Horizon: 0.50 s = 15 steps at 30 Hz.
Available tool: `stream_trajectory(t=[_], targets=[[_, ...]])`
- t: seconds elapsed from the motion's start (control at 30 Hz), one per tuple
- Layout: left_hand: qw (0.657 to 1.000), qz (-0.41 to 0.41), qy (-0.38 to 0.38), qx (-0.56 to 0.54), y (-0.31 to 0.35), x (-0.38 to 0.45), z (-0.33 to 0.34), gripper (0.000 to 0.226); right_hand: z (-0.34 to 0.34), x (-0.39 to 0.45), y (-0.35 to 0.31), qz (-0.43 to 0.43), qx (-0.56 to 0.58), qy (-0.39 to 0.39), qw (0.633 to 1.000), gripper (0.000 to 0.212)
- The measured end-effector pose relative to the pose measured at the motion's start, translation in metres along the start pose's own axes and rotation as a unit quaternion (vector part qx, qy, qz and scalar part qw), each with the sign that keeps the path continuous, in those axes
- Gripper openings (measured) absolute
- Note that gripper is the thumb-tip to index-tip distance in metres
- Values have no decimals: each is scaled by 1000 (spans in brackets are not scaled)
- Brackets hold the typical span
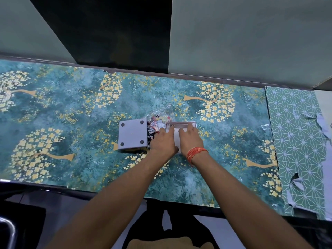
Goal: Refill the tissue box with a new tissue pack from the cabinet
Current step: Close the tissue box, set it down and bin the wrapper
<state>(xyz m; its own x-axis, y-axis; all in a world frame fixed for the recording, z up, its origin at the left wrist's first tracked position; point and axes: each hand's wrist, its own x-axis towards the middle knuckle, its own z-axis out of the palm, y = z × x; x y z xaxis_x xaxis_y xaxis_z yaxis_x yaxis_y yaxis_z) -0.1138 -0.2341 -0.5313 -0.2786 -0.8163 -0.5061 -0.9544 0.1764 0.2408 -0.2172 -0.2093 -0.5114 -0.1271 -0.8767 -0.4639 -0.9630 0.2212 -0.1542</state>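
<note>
While both hands, the left hand (162, 141) and right hand (190, 138), are pressing spread fingers onto white tissues inside the open white plastic tissue box (181, 124) at frame centre, the grey square base (133, 134) is lying upturned just left, likely needing refitting next.

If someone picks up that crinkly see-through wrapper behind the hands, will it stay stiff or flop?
The crumpled clear plastic wrapper would probably flop and crackle: it already lies wrinkled and shapeless. It looks thin and empty, so likely very light. Its shiny film may feel slippery, and a nudge could slide it across the flowered teal tabletop.
</note>
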Motion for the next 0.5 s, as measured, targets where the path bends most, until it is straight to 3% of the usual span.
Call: stream_trajectory(t=[0.13,0.2,0.27,0.33,0.4,0.43,0.5], targets=[[999,-2,-26,-30,2,2,-7,73,0,5,-6,7,-30,-11,999,47],[995,0,8,-95,-6,0,-12,64,-9,4,-7,5,-9,0,1000,48],[969,-17,120,-216,-21,-8,-19,41,-16,4,-17,-9,37,76,996,34],[912,-59,267,-304,-40,-15,-27,21,-22,6,-42,-29,131,141,981,23],[871,-117,342,-332,-61,-17,-37,21,-21,10,-72,-51,233,116,964,21],[868,-162,333,-330,-74,-15,-40,25,-17,14,-87,-55,263,77,960,22],[867,-291,236,-330,-100,-8,-41,40,-5,22,-109,-39,266,-6,963,29]])
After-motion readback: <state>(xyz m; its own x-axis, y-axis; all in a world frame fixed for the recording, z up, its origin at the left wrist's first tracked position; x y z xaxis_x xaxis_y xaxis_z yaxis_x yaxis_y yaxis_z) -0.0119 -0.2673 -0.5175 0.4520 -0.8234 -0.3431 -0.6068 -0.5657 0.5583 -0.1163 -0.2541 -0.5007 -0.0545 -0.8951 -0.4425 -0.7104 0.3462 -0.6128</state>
